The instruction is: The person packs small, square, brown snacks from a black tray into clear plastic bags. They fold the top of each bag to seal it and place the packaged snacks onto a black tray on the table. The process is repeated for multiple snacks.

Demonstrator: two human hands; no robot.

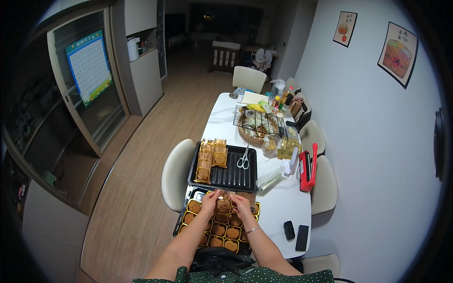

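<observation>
Between my two hands is a small cake in a clear plastic bag (223,204). My left hand (210,202) grips the bag's left edge, and my right hand (241,205) pinches the opposite side. Below them lies a dark tray (177,226) with several brown cakes (218,230) in yellow-rimmed cups. My forearms cover part of it. Just beyond stands a black baking tray (230,177), holding bagged cakes (203,166) in a row at its left and a shorter group (220,155) beside them. White-handled scissors (243,161) rest at its right side.
A red bag sealer (308,169) stands at the table's right edge, near a roll of clear plastic bags (270,182). A phone (302,238) and a small black case (289,230) lie nearer. A wire rack (260,120) tops a wicker basket (253,136) farther back. Chairs (178,173) line both sides.
</observation>
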